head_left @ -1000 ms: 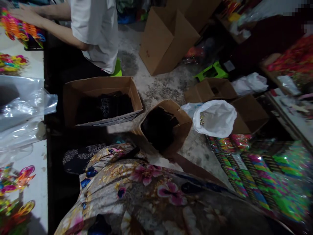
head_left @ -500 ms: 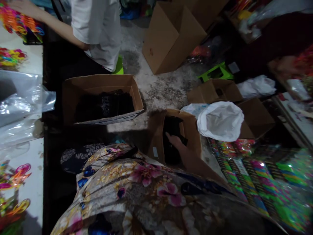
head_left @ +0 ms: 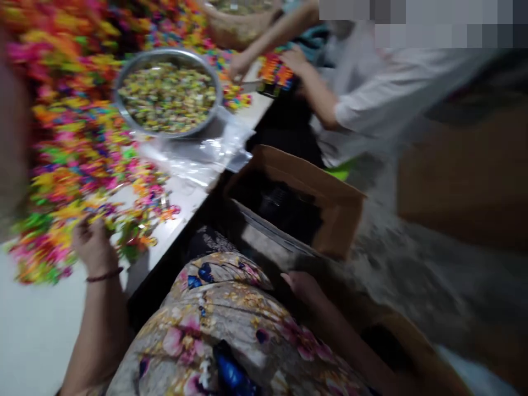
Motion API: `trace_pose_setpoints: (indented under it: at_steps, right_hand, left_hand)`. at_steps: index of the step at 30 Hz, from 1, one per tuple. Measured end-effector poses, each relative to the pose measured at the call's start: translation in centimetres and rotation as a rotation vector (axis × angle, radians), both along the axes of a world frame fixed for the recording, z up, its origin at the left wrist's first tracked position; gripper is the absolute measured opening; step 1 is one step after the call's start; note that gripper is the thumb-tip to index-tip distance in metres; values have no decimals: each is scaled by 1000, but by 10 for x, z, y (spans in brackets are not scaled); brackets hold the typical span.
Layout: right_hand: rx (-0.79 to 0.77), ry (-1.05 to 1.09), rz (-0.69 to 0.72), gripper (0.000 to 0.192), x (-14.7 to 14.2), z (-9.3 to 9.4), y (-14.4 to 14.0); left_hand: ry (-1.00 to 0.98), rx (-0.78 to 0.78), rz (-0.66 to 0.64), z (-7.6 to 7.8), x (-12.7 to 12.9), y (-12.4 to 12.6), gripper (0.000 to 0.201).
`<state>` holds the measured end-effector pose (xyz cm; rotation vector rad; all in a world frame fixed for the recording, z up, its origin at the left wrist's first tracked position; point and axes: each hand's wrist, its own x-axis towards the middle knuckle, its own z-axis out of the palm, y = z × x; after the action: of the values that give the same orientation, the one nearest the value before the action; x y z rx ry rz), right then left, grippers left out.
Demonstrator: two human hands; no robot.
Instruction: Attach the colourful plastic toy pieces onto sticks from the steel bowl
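My left hand (head_left: 94, 245), with a dark red bracelet on its wrist, is at the near edge of a heap of small bright plastic pieces (head_left: 99, 165) on the white table. Its fingers are curled in among the pieces; what they hold, if anything, is too blurred to make out. My right hand (head_left: 304, 287) is low beside my flowered clothing, just below a cardboard box (head_left: 338, 203) with black things (head_left: 284, 206) in it. Its thumb points left, while the other fingers are lost in shadow and blur.
A round metal basin (head_left: 117, 93) full of small yellowish pieces stands on the table (head_left: 45, 319). Clear plastic bags (head_left: 198, 159) lie beside it. Across from me, a person in a white top (head_left: 371, 104) has both hands near colourful pieces. A large carton (head_left: 462, 170) is at right.
The view has swung left to the table with its heap and basin. My right hand has left the black things in the lower box. My left hand has come into view.
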<state>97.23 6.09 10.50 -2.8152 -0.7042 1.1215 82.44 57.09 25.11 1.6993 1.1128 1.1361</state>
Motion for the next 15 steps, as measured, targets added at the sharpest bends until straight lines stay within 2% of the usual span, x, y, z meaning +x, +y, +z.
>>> trace_pose_setpoints:
  at_steps: [1,2,4,6,8,11,15]
  right_hand:
    - [109,-40,91,40,10,1,26]
    - [224,-78,174,40,19,4,53]
    - [419,-126,318,37,34,14,108]
    - [562,-154,460,37,42,30,163]
    - [675,-204,613,38,41,51,212]
    - [826,-327,827,37,28,81,272]
    - [965,-429,988,33,8,109,333]
  left_hand:
    - [-51,-12,52,-7,-2,5,30]
    - [-80,-42,50,-13,-1,9,31]
    - [-35,-85,-37,-18,2,19,38]
    - [114,40,-86,-18,3,25,39]
    - [270,207,-77,-17,-4,23,38]
    - [408,336,-25,-21,-32,7,37]
    - [458,306,21,-41,-86,-20,30]
